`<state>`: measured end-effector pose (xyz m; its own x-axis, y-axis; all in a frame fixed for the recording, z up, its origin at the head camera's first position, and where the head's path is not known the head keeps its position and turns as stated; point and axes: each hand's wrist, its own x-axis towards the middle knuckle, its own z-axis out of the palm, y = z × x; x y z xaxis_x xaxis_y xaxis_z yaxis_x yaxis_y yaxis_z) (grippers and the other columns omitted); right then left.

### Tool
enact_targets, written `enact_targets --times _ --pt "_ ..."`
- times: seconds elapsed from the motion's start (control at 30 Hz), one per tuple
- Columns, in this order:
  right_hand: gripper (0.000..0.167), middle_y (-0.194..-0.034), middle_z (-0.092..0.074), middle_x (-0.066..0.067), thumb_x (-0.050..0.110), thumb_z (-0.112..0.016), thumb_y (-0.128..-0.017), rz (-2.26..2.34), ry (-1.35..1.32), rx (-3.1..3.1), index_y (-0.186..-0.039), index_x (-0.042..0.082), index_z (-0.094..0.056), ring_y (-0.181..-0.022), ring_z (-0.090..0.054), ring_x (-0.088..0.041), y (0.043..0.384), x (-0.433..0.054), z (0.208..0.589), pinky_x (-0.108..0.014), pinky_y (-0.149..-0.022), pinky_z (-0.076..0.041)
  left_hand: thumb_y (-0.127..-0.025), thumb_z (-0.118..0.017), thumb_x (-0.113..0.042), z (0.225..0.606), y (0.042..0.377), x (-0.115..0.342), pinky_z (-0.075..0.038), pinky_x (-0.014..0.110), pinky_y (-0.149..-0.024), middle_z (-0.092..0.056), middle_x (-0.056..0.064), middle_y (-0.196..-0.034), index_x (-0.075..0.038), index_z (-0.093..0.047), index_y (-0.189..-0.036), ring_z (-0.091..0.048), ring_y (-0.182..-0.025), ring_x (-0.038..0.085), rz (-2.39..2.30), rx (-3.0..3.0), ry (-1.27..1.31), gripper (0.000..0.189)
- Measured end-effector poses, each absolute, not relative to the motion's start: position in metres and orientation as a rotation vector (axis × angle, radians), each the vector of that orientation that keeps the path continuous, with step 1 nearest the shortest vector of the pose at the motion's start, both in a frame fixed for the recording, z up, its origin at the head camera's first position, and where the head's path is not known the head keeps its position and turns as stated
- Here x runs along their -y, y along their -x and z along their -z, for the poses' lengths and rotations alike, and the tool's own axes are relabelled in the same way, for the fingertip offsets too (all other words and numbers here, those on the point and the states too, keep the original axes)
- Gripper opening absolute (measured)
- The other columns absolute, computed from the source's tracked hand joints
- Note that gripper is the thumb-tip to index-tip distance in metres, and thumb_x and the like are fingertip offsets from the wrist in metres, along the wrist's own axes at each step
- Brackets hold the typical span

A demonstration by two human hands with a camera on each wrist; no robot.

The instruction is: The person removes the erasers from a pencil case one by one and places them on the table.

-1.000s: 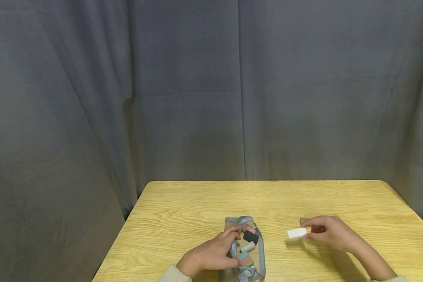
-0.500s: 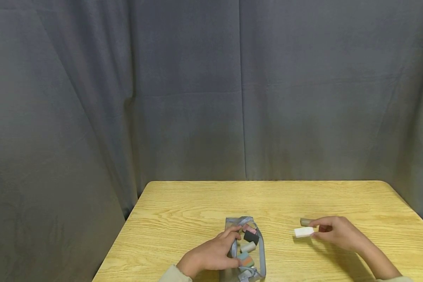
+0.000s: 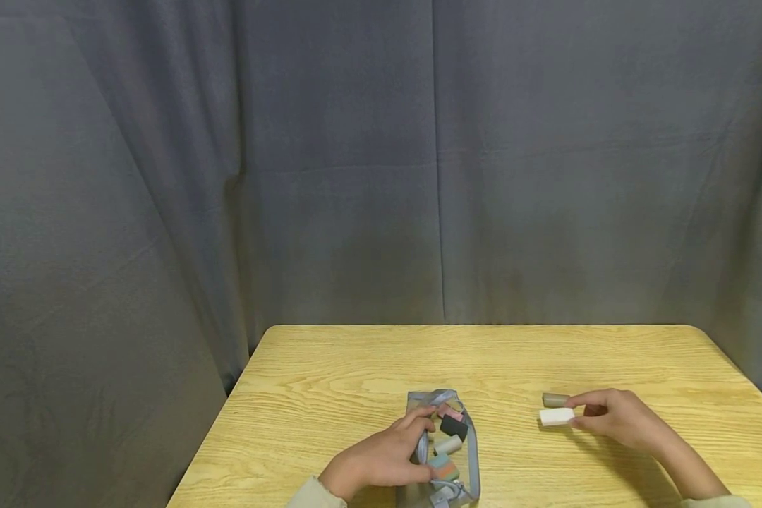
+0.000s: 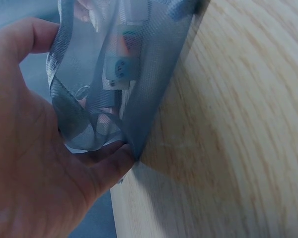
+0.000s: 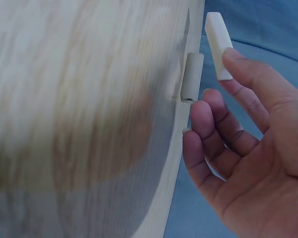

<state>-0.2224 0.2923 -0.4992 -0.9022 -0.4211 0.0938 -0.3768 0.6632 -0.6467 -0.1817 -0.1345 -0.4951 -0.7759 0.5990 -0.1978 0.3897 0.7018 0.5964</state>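
A white block-shaped eraser point(image 3: 554, 417) is pinched between the thumb and a finger of my right hand point(image 3: 619, 421), raised a little above the table. Just behind it lies a grey-beige eraser-like piece point(image 3: 555, 401), also visible in the right wrist view as a rounded block point(image 5: 192, 77). My left hand point(image 3: 381, 455) holds the rim of a grey mesh pouch point(image 3: 474, 462), its thumb and fingers on the edge. Through the opening show a pink piece point(image 3: 451, 412), a black block point(image 3: 454, 427), a pale roll-like piece point(image 3: 447, 445) and a green-and-orange block point(image 3: 444, 467).
The wooden table point(image 3: 330, 374) has rounded far corners. Grey curtains point(image 3: 343, 176) hang behind it and along its sides. A zipper runs around the pouch opening, with its pull near the front.
My right hand has moved slightly to the right with the white eraser, uncovering more of the grey-beige piece behind. The left hand keeps its place on the pouch.
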Motion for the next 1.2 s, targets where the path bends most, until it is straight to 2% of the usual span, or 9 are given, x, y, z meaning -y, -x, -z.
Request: enact_targets --times 0.2,0.43,0.53,0.6,0.77,0.87,0.97,1.1,1.2 --pt "0.035 -0.074 -0.06 0.007 0.029 -0.077 -0.09 1.071 0.641 -2.789 -0.115 0.005 -0.074 -0.059 -0.042 -0.001 0.2238 -0.295 0.5009 -0.021 -0.05 -0.038 -0.093 -0.052 -0.069 0.4938 0.1823 0.1336 -0.049 0.037 -0.099 -0.033 -0.017 -0.153 -0.03 -0.017 -0.162 -0.044 -0.135 0.011 -0.78 -2.52 -0.764 0.087" --pt "0.033 -0.074 -0.06 0.007 0.026 -0.077 -0.089 1.029 0.638 -2.819 -0.114 0.004 -0.075 -0.059 -0.041 -0.001 0.2274 -0.2963 0.5021 -0.021 -0.05 -0.038 -0.093 -0.053 -0.069 0.4919 0.1817 0.1342 -0.047 0.037 -0.104 -0.015 -0.02 -0.164 -0.019 -0.043 -0.148 -0.032 -0.148 0.017 -0.77 -2.521 -0.772 0.074" --pt "0.033 -0.073 -0.06 0.007 0.026 -0.078 -0.089 1.028 0.636 -2.817 -0.113 0.004 -0.075 -0.058 -0.041 -0.001 0.2282 -0.2964 0.5022 -0.021 -0.05 -0.037 -0.093 -0.052 -0.069 0.4924 0.1818 0.1348 -0.047 0.038 -0.105 -0.014 -0.019 -0.165 -0.018 -0.043 -0.147 -0.03 -0.149 0.018 -0.766 -2.523 -0.777 0.075" --pt "0.035 -0.074 -0.061 0.007 0.027 -0.078 -0.089 1.034 0.635 -2.801 -0.115 0.004 -0.075 -0.058 -0.041 -0.002 0.2288 -0.2967 0.5025 -0.021 -0.05 -0.037 -0.094 -0.052 -0.069 0.4934 0.1827 0.1352 -0.047 0.037 -0.104 -0.019 -0.018 -0.163 -0.019 -0.041 -0.15 -0.034 -0.146 0.016 -0.77 -2.521 -0.784 0.076" --pt "0.037 -0.074 -0.059 0.007 0.028 -0.078 -0.088 1.042 0.633 -2.782 -0.115 0.003 -0.074 -0.056 -0.04 -0.002 0.2299 -0.297 0.5038 -0.02 -0.049 -0.036 -0.095 -0.051 -0.068 0.4933 0.1842 0.1354 -0.05 0.036 -0.097 -0.03 -0.015 -0.156 -0.029 -0.018 -0.162 -0.045 -0.134 0.01 -0.781 -2.494 -0.787 0.084" --pt "0.036 -0.072 -0.058 0.007 0.028 -0.078 -0.087 1.043 0.62 -2.786 -0.114 0.003 -0.075 -0.055 -0.039 -0.001 0.2305 -0.2973 0.5048 -0.02 -0.048 -0.034 -0.095 -0.051 -0.067 0.4923 0.1844 0.1353 -0.05 0.035 -0.096 -0.03 -0.014 -0.156 -0.032 -0.012 -0.163 -0.046 -0.132 0.009 -0.783 -2.486 -0.787 0.086" --pt "0.035 -0.072 -0.058 0.006 0.027 -0.079 -0.087 1.036 0.613 -2.798 -0.113 0.003 -0.075 -0.055 -0.039 -0.002 0.2307 -0.2975 0.5054 -0.02 -0.049 -0.034 -0.095 -0.052 -0.067 0.4916 0.1836 0.1359 -0.05 0.035 -0.098 -0.027 -0.015 -0.159 -0.026 -0.023 -0.161 -0.043 -0.137 0.012 -0.777 -2.493 -0.791 0.082" --pt "0.035 -0.073 -0.058 0.005 0.025 -0.08 -0.086 1.03 0.58 -2.798 -0.112 0.003 -0.075 -0.057 -0.04 -0.002 0.2303 -0.2977 0.5054 -0.02 -0.05 -0.034 -0.095 -0.051 -0.068 0.4919 0.1826 0.1363 -0.049 0.035 -0.101 -0.017 -0.017 -0.164 -0.019 -0.04 -0.15 -0.036 -0.145 0.018 -0.773 -2.496 -0.8 0.074" --pt "0.035 -0.074 -0.058 0.004 0.024 -0.08 -0.086 1.024 0.569 -2.78 -0.113 0.002 -0.074 -0.058 -0.041 -0.003 0.2311 -0.2981 0.5046 -0.02 -0.05 -0.035 -0.095 -0.051 -0.068 0.4932 0.1831 0.1359 -0.048 0.034 -0.101 -0.014 -0.017 -0.166 -0.017 -0.043 -0.147 -0.035 -0.146 0.018 -0.782 -2.495 -0.806 0.073"
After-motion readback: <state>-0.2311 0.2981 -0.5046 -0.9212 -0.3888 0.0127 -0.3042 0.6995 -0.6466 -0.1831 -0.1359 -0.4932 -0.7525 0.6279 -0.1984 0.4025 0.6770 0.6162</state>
